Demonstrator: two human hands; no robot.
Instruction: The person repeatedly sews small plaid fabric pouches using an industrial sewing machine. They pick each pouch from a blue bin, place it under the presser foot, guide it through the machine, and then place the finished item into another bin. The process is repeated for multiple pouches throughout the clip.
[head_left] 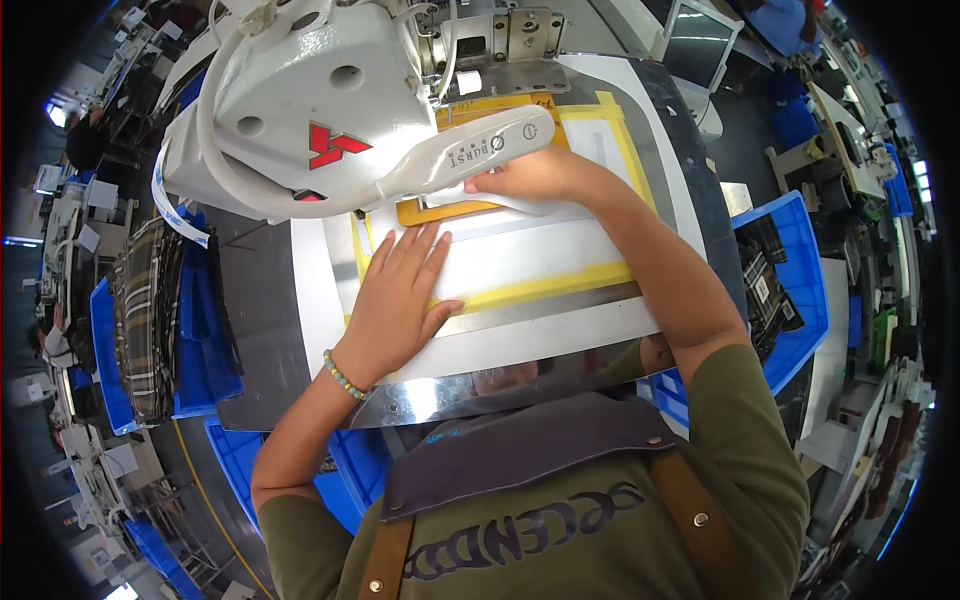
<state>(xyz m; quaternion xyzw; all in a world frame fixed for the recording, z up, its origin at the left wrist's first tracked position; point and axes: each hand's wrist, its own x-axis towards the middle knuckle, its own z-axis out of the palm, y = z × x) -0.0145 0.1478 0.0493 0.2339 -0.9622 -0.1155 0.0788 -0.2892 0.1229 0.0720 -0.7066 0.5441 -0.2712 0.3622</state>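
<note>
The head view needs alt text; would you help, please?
A person's left hand lies spread on a white, yellow-taped panel; the right hand, partly hidden by a white oblong lamp, is near an amber plate at a white sewing machine.

- Machine head [290, 110] is blocking the far left.
- Gooseneck lamp [470, 152] is overhanging the right hand [540, 178].
- White panel [540, 248] is lying open between left hand [400, 290] and right forearm [665, 245].
</note>
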